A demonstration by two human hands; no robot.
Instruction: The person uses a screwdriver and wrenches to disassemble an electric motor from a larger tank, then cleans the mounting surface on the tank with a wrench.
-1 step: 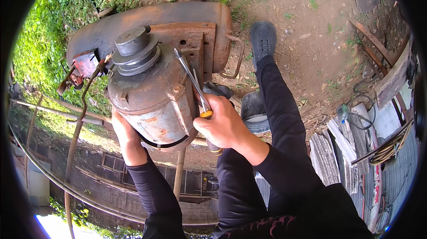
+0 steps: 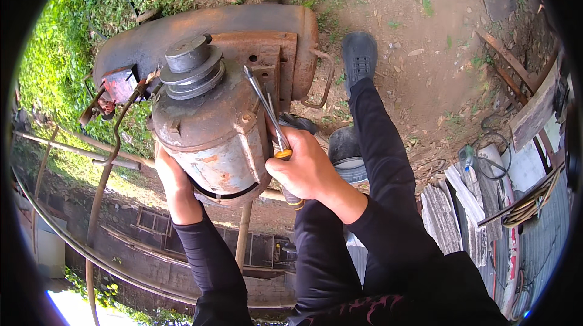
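A worn electric motor [image 2: 212, 156], rusty brown above and grey below, is held between my two hands. On its top end sits a grey stepped pulley [image 2: 193, 70]. My left hand [image 2: 175, 186] presses against the motor's lower left side, its fingers largely hidden behind the casing. My right hand [image 2: 310, 168] is closed around a screwdriver [image 2: 261, 96] with a yellow collar and dark handle, its tip pointing up and left. A second thin shaft shows beside it. The right fingertips disappear behind the motor's right side.
Beyond the motor lies a rusty tank [image 2: 255, 19] with a handle [image 2: 328, 77] and wheels. A black bucket [image 2: 347, 150] stands by my leg. Boards [image 2: 440, 217] and coiled cable [image 2: 531, 204] lie at right. Poles [image 2: 97, 210] run along the left.
The motor and pulley have shifted slightly to the right, with both hands staying on it. The screwdriver's tip has moved a little rightward too.
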